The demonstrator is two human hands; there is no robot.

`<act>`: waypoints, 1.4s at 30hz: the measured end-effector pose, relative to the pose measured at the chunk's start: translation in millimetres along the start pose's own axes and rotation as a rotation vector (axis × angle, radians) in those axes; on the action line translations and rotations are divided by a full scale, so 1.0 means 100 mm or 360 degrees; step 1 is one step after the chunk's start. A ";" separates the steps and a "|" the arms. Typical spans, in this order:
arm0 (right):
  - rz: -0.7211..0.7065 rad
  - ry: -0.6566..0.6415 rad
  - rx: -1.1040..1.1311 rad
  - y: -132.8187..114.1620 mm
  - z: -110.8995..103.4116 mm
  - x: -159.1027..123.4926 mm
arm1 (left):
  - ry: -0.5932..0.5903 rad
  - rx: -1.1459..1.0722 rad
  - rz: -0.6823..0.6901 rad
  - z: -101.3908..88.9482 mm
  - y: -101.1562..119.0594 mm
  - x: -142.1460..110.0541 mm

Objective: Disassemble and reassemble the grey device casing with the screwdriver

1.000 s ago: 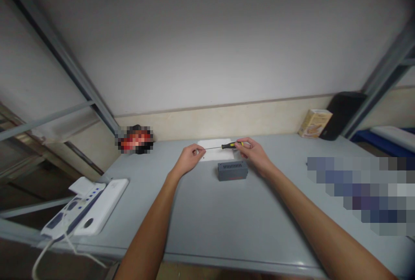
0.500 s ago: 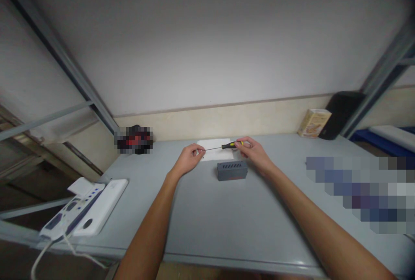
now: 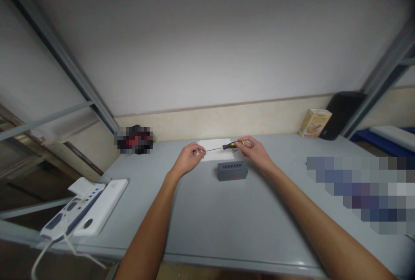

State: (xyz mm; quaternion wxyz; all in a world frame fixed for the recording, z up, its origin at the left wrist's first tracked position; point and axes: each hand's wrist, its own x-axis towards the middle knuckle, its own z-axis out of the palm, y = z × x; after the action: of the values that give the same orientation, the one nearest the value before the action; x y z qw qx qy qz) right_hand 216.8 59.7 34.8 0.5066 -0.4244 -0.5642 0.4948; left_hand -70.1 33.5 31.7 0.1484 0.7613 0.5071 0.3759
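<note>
A screwdriver (image 3: 228, 145) with a black and yellow handle lies almost level in my right hand (image 3: 254, 151), whose fingers are closed around the handle. Its thin shaft points left and ends at the fingertips of my left hand (image 3: 189, 157). Those fingers are pinched together at the tip; whatever is between them is too small to make out. Beneath the shaft, a white sheet of paper (image 3: 220, 155) rests on the table, with a tiny dark speck close to my left fingers. Nearer to me, between my forearms, sits a dark grey box-shaped case (image 3: 232, 172) with a row of slots on top.
On the left of the grey table (image 3: 207, 223) are a white power strip (image 3: 69, 210) with cables and a white flat device (image 3: 108, 202). A yellow carton (image 3: 314, 123) and a black upright object (image 3: 343, 115) stand at the back right. Blurred items occupy the far left and right.
The screwdriver's angle has shifted slightly, its tip now a little lower at my left fingers. Both hands stay in nearly the same place, and the grey case has not moved.
</note>
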 end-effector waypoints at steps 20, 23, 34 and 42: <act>-0.0027 0.0043 -0.0079 0.01 -0.02 0.01 | -0.0100 0.0001 0.0058 0.00 0.05 -0.03; -0.0031 0.0046 -0.0096 0.03 -0.02 0.02 | -0.0103 -0.0021 0.0077 0.01 0.05 -0.03; -0.0156 -0.0075 -0.0044 -0.09 -0.04 0.01 | -0.0126 0.0067 0.0094 0.01 0.12 -0.03; -0.0415 0.0103 0.0050 -0.28 -0.08 -0.02 | -0.0132 -0.0068 0.0139 0.11 0.39 0.00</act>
State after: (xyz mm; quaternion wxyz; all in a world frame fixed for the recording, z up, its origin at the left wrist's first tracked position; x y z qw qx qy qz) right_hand 226.1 54.3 62.2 0.5912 -0.3553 -0.5901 0.4195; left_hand -36.8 17.8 48.1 0.1689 0.7942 0.4587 0.3610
